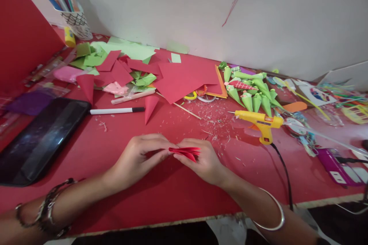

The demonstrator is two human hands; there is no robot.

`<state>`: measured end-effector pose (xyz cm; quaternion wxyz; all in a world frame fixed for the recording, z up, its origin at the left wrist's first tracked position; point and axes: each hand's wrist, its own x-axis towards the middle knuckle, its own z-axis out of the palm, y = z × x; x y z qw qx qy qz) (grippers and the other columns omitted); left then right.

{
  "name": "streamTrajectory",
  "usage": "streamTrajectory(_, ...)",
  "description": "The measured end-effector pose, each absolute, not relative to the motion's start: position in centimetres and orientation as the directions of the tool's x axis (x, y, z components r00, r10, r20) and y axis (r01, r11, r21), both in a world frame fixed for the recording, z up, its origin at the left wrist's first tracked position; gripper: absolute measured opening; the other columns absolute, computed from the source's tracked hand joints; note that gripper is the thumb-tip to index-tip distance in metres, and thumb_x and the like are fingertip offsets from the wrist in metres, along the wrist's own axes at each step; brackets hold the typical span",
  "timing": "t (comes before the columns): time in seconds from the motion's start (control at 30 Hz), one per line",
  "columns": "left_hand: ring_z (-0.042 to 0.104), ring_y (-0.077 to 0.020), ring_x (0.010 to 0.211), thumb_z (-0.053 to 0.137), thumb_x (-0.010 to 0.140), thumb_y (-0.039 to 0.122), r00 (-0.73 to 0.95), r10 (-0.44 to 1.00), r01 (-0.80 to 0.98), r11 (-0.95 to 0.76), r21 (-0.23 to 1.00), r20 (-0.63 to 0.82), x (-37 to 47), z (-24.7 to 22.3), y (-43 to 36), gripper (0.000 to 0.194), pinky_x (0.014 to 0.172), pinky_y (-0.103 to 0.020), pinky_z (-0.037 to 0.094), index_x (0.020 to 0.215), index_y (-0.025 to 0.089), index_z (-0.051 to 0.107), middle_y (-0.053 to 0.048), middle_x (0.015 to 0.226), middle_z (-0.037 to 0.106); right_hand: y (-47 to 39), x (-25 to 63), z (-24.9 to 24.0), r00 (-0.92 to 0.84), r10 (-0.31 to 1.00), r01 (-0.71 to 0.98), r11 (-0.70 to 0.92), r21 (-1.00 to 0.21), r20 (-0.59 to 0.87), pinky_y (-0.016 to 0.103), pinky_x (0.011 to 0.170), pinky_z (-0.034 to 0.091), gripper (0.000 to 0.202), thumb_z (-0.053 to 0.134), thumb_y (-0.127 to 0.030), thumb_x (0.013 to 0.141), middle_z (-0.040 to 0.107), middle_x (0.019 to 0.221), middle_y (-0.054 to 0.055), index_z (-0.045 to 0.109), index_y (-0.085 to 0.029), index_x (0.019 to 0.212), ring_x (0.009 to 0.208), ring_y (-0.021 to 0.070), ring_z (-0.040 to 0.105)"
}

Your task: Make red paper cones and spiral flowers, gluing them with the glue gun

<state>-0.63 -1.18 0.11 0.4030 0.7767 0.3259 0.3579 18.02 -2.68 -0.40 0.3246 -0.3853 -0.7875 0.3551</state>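
Note:
A small folded piece of red paper (186,152) is held between my two hands over the front of the red table. Its layers fan apart toward the right. My left hand (146,151) pinches the paper's left end between thumb and fingers. Around its right part, my right hand (202,160) is closed, thumb in front and fingers behind. Beyond my hands, a red paper cone (150,108) lies near a white marker with a black cap (115,111). Another red cone (86,85) rests further left.
A yellow glue gun (260,120) lies right, its black cord running over the front edge. Behind it are several green paper cones (255,92). Red paper sheets (184,78) and green scraps cover the back. A black phone (43,138) lies left, a pen cup (77,23) behind.

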Motion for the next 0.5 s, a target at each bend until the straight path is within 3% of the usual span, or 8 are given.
streamTrajectory(0.2, 0.056, -0.0094, 0.061, 0.051, 0.081, 0.021, 0.559, 0.807, 0.287, -0.403, 0.869, 0.190, -0.66, 0.57, -1.24, 0.014, 0.058, -0.018, 0.044, 0.071, 0.016, 0.060, 0.000, 0.066, 0.061, -2.79, 17.98, -0.46, -0.527, 0.828, 0.419, 0.447, -0.791, 0.189, 0.021, 0.059, 0.041, 0.023, 0.046, -0.030, 0.085, 0.063, 0.067, 0.000, 0.064, -0.018, 0.079, 0.061, 0.0106, 0.056)
streamTrajectory(0.5, 0.048, -0.0066, 0.050, 0.041, 0.086, 0.023, 0.583, 0.795, 0.358, -0.434, 0.827, 0.165, -0.49, 0.55, -1.11, 0.031, 0.051, -0.016, 0.036, 0.057, 0.016, 0.049, 0.004, 0.053, 0.051, -3.02, 17.71, -0.11, -0.517, 0.846, 0.371, 0.359, -0.856, 0.131, 0.020, 0.060, 0.041, 0.026, 0.040, -0.027, 0.087, 0.060, 0.066, 0.000, 0.062, -0.016, 0.080, 0.060, 0.0083, 0.053)
